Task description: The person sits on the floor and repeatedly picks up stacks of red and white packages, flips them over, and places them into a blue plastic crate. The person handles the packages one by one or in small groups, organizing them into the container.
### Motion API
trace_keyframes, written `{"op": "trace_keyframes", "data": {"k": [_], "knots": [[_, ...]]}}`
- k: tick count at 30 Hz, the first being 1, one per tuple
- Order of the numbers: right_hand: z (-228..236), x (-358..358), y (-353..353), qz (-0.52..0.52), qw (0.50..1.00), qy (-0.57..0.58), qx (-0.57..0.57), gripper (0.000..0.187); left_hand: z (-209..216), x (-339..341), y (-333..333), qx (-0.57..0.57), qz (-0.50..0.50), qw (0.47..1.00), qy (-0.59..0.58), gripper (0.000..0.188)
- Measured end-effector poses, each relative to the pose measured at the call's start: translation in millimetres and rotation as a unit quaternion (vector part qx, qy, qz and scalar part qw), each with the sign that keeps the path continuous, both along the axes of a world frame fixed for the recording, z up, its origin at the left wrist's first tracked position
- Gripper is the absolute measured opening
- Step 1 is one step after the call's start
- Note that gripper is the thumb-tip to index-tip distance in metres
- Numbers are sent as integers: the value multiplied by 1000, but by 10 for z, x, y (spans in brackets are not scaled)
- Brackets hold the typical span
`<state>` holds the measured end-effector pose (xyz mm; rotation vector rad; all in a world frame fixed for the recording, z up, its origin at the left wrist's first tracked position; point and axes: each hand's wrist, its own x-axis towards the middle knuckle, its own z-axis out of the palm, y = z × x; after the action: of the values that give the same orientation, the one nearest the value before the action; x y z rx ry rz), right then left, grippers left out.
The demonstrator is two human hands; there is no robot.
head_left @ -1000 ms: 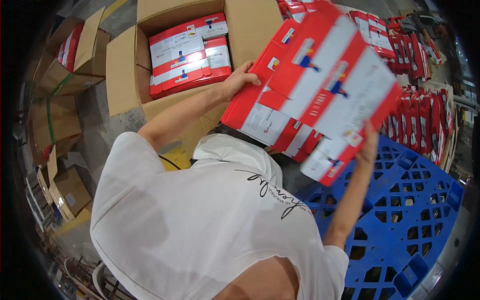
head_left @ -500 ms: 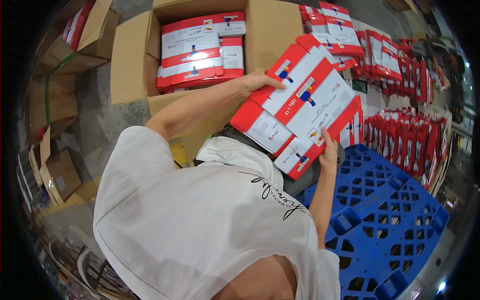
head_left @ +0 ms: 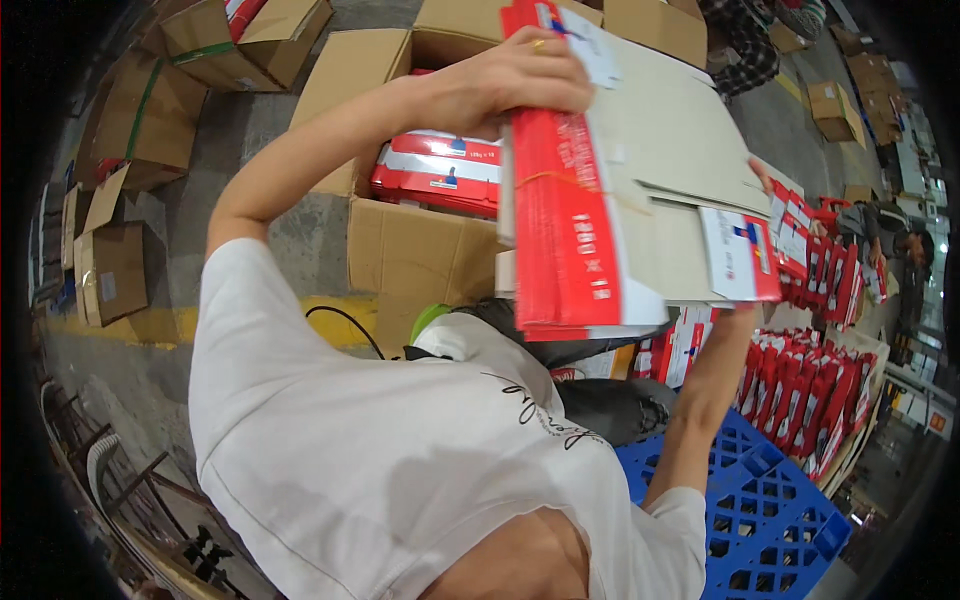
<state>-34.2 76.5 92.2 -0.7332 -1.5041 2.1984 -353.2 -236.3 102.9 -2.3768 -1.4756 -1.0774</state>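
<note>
A bundle of flattened red-and-white cartons (head_left: 575, 230) is up in front of me, with a rubber band round its folded red edge. Plain grey-beige inner sides of the board face upward. My left hand (head_left: 525, 85) is closed over the bundle's far left edge, a ring on one finger. From the right, my right hand (head_left: 762, 178) grips the opposite side; only some fingertips show past the edge, and its palm is hidden behind the board. Beneath and left of the bundle, an open cardboard box (head_left: 425, 245) contains more of the same flat cartons (head_left: 440, 165).
A blue plastic pallet (head_left: 760, 500) lies at the lower right. Beyond it are rows of upright red-and-white flat cartons (head_left: 805, 385). Other brown boxes (head_left: 150, 120) stand at the left. At the top right, another person's checked sleeve (head_left: 745, 45) shows.
The bundle has been raised and turned, so its grey-beige inner side now shows instead of the printed faces. Both hands have moved with it. The view has shifted rightward.
</note>
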Motion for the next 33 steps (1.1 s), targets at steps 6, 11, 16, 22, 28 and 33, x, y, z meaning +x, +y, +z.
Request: {"op": "trace_keyframes", "data": {"k": [6,11,16,22,28,33], "knots": [[-694,-1074,-278,117,991,-15,-63,22,-845,-357,-806,-72,63,993,63,62],[-1471,-1531,-584,194,974,-116,22,34,-1677,-708,-1130,-191,73,975,86,51],[-2388,-1807,-834,134,978,-92,128,45,-2395,-1290,-1088,-241,134,941,198,54],[-3101,-1781,-1214,101,939,-195,263,62,-2597,-1343,-813,-464,274,826,164,71],[-3013,-1646,-1478,69,939,-334,49,82,-3138,-716,-1065,-356,516,723,-291,76],[-3221,-1677,-1537,3,943,-286,170,70,-3616,-128,-967,-343,706,573,-236,96]]}}
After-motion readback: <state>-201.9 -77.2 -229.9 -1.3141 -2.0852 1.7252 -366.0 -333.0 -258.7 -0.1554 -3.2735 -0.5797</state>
